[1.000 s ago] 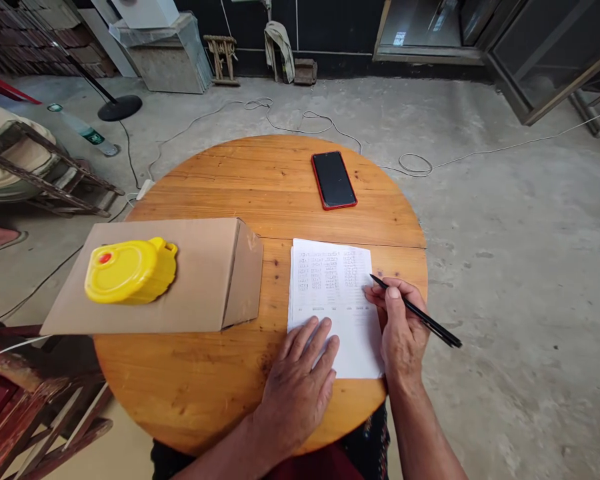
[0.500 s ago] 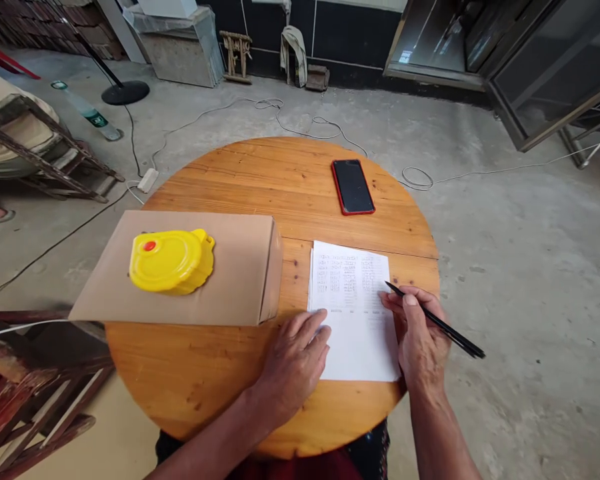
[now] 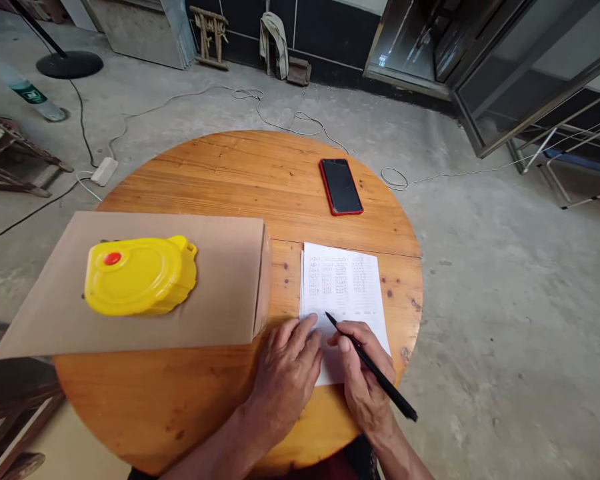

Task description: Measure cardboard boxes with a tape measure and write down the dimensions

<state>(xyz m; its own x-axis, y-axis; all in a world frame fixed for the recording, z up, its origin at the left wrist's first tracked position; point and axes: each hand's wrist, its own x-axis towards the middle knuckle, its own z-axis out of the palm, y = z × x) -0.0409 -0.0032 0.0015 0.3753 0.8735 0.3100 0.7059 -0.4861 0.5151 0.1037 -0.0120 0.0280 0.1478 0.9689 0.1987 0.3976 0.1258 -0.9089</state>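
A stack of white paper (image 3: 343, 280) with rows of handwriting lies on the round wooden table (image 3: 220, 180). My left hand (image 3: 289, 363) rests flat at the sheet's left edge, fingers extended and holding nothing. In my right hand (image 3: 365, 373) a black pen (image 3: 380, 377) is pinched, its tip pointing up and left over the paper below the written rows. I cannot tell whether the tip touches the sheet. Left of my hands sits a brown cardboard box (image 3: 225, 267), with a yellow tape measure (image 3: 143, 277) bearing a red button on top.
A phone (image 3: 341, 185) in a red case lies toward the table's far side. Cables (image 3: 305, 127) and a white power strip (image 3: 105, 171) are on the concrete floor. At the left are a plastic bottle (image 3: 35, 95) and a black round stand base (image 3: 70, 64).
My right hand has moved left with the pen, from the sheet's right edge to over its middle. The view has shifted, while my left hand stays at the paper's left edge.
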